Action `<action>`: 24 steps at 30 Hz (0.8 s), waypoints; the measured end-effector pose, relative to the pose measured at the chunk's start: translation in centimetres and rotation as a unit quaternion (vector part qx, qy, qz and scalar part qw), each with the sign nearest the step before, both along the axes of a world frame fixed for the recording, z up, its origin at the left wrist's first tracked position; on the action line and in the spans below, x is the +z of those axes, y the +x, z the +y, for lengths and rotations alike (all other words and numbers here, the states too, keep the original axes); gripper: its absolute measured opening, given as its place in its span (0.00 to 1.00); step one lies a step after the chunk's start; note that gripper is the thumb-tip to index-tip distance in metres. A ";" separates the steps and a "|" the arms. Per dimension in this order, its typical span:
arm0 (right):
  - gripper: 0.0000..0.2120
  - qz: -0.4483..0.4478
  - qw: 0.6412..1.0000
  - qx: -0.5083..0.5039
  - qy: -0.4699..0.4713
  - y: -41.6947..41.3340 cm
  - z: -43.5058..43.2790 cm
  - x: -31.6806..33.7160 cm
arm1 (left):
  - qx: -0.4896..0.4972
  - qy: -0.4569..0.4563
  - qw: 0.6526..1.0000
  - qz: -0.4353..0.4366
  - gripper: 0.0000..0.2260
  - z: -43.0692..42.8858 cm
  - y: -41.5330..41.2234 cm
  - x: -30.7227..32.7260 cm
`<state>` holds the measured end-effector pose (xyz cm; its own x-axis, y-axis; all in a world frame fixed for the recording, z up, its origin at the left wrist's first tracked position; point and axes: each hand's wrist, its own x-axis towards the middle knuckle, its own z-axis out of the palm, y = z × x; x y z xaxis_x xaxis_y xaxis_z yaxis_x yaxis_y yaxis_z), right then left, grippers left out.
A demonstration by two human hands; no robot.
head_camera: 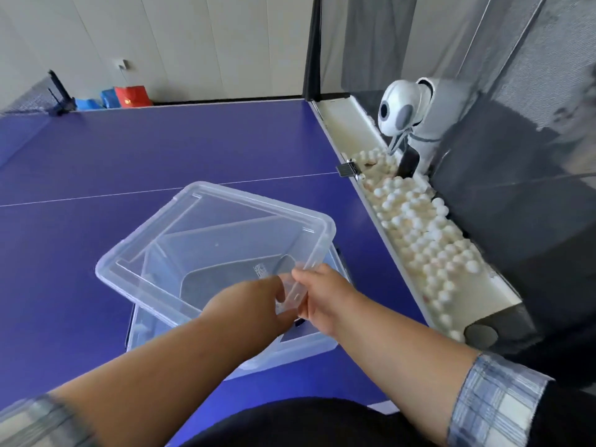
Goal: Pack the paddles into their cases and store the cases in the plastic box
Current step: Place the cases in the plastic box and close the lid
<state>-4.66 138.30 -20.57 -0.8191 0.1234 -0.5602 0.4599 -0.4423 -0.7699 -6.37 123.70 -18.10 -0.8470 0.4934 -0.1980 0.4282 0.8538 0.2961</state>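
A clear plastic box stands on the blue table-tennis table just in front of me. Its clear lid is tilted up above the box, far edge raised. My left hand and my right hand both grip the lid's near corner, side by side. Through the lid I see a dark paddle case lying inside the box. No loose paddle is in view.
Along the table's right edge runs a white trough full of several white balls. A white ball-feeding machine stands behind it, with dark catch netting around. The table net is at far left.
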 end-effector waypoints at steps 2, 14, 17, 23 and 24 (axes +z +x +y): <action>0.10 0.002 1.000 0.013 0.011 -0.3 1.8 0.0 | 0.025 0.005 1.000 -0.016 0.14 2.2 -0.2 -0.2; 0.19 -0.050 0.979 0.084 0.178 -4.5 9.9 -1.6 | 0.067 0.004 0.995 -0.080 0.20 11.0 -1.4 -1.2; 0.19 -0.043 0.940 0.128 0.314 -5.8 11.6 -2.0 | 0.026 0.002 0.990 -0.136 0.23 12.0 -1.4 -1.6; 0.28 -0.025 0.830 0.248 0.499 -7.7 13.2 -3.2 | -0.040 -0.030 0.991 -0.125 0.25 12.3 -1.4 -2.3; 0.27 -0.023 0.826 0.257 0.501 -7.9 13.2 -3.4 | -0.033 -0.025 0.991 -0.126 0.25 12.2 -1.5 -2.5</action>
<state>-12.53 151.49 -24.01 -0.8882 0.1861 -0.4200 0.4276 0.6694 -0.6075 -7.85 135.95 -20.55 -0.7341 0.5296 -0.4249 0.4008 0.8431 0.3584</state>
